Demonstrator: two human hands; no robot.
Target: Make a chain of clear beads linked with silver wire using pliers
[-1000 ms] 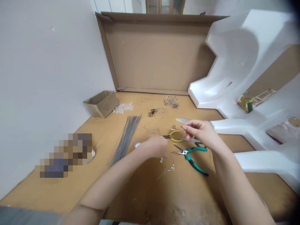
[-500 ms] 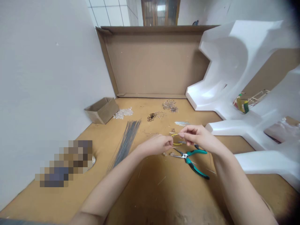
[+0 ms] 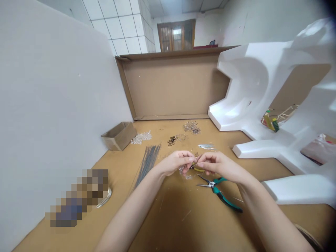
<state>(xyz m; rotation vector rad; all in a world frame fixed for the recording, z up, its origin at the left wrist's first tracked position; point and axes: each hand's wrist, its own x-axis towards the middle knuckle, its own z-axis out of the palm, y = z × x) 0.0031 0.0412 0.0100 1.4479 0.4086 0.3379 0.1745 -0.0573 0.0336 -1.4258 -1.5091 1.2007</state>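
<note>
Beaded wire (image 3: 188, 177) is hanging just below the left hand's fingers, over the middle of a brown table (image 3: 162, 224). From across the room, the parts are appearing as follows, largest first. A pale wall panel (image 3: 52, 105) is lining the left side. White molded foam (image 3: 228, 117) is occupying the right side, and a shallow cardboard tray (image 3: 168, 87) is standing on edge at the back. The 2 bare hands are meeting near the center. The left hand (image 3: 178, 162) is pinching the wire between thumb and curled fingers. The right hand (image 3: 214, 162) is pressing its thumb and forefinger together beside the left fingertips; what lies between them is too small to tell. A small open box (image 3: 120, 138) is sitting at the back left. Gray wires (image 3: 148, 162) are lying in a bundle beside the left forearm. Teal-handled pliers (image 3: 211, 183) are resting with jaws apart, below the right hand. Yellow-handled pliers (image 3: 198, 170) are showing partly between the 2 hands. A clear bead heap (image 3: 141, 137) is spreading beside the box. Farther right, a mixed pile (image 3: 193, 127) is lying behind black rings (image 3: 172, 140) and silver pins (image 3: 206, 146).
</note>
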